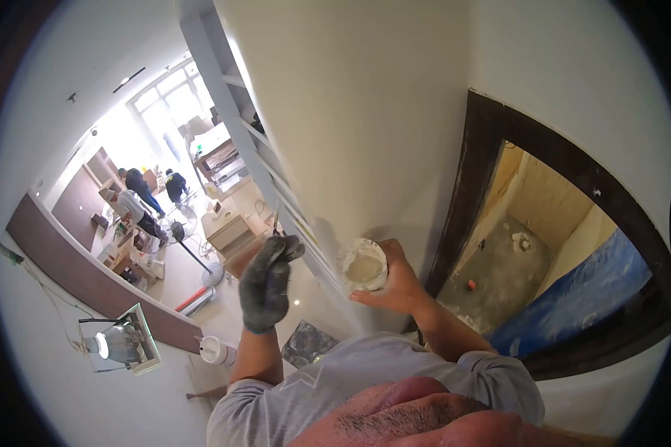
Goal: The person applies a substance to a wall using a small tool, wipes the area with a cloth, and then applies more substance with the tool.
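My left hand [267, 287] wears a dark grey glove and is raised, its fingers closed round a thin tool [276, 222] that points upward; it looks like a small brush. My right hand [397, 281] is bare and holds a round, white-crusted cup [363, 264] from its side. Pale material shows inside the cup. Both hands are in front of a cream wall [358, 112], with a gap between them.
A dark door frame [455, 201] stands at the right, with blue sheeting [574, 298] inside. White shelving [242, 104] runs beside the wall. Left are a lit lamp [115, 344], a white bucket [216, 350], boxes [231, 235] and several people [130, 208] in the room beyond.
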A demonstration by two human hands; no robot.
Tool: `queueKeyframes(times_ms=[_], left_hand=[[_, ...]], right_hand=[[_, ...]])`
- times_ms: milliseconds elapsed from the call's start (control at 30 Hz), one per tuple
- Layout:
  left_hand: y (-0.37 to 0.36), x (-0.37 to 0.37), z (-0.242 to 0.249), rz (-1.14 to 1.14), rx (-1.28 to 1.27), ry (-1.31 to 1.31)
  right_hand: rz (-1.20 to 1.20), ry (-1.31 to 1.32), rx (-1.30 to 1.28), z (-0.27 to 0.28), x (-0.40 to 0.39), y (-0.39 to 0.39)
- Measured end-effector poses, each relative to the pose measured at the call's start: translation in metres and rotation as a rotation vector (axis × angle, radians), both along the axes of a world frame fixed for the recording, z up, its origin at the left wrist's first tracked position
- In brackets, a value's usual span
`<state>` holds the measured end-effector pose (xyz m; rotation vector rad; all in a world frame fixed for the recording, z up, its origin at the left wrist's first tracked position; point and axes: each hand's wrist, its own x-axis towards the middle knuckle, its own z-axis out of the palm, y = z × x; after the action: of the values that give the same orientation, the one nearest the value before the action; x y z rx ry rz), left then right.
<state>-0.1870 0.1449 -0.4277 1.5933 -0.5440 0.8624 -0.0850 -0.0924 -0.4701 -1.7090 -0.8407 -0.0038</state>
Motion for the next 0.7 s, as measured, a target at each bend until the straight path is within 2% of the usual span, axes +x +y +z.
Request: queueKeyframes(times_ms=[100, 200, 233, 267, 300, 367, 400, 433, 500, 600, 700], left_hand=[[0.006, -0.008, 0.014, -0.031, 0.031, -0.025], [0.0, -0.001, 0.042, 0.261, 0.374, -0.192], [-0.012, 0.002, 0.045, 0.245, 0.259, -0.166], [-0.014, 0.0, 0.051, 0.238, 0.301, -0.107], [-0.022, -0.002, 0.046, 0.126, 0.081, 0.006], [-0.03, -0.001, 0.043, 0.055, -0.022, 0.064], [-0.039, -0.006, 0.046, 0.047, -0.136, 0.209], [-0.048, -0.002, 0.041, 0.011, -0.253, 0.15], [-0.033, 0.005, 0.042, 0.013, 0.138, 0.295], [-0.035, 0.006, 0.039, -0.012, 0.33, 0.49], [-0.036, 0.023, 0.033, -0.014, 0.716, 0.362]], right_hand=[[-0.038, -0.032, -0.019, -0.01, 0.001, 0.001], [-0.072, -0.094, -0.055, -0.022, 0.004, 0.002], [-0.096, -0.14, -0.03, -0.025, 0.004, 0.001], [-0.115, -0.169, -0.012, -0.029, 0.005, 0.002], [-0.143, -0.133, -0.037, -0.029, 0.004, 0.001], [-0.192, -0.153, -0.072, -0.028, 0.005, 0.001], [-0.217, -0.217, -0.079, -0.033, 0.004, 0.0], [-0.21, -0.187, -0.067, -0.037, 0.002, -0.001], [-0.208, -0.175, -0.024, -0.041, 0.004, 0.001], [-0.224, -0.191, -0.007, -0.049, 0.004, 0.004], [-0.239, -0.202, 0.025, -0.049, 0.001, 0.005]])
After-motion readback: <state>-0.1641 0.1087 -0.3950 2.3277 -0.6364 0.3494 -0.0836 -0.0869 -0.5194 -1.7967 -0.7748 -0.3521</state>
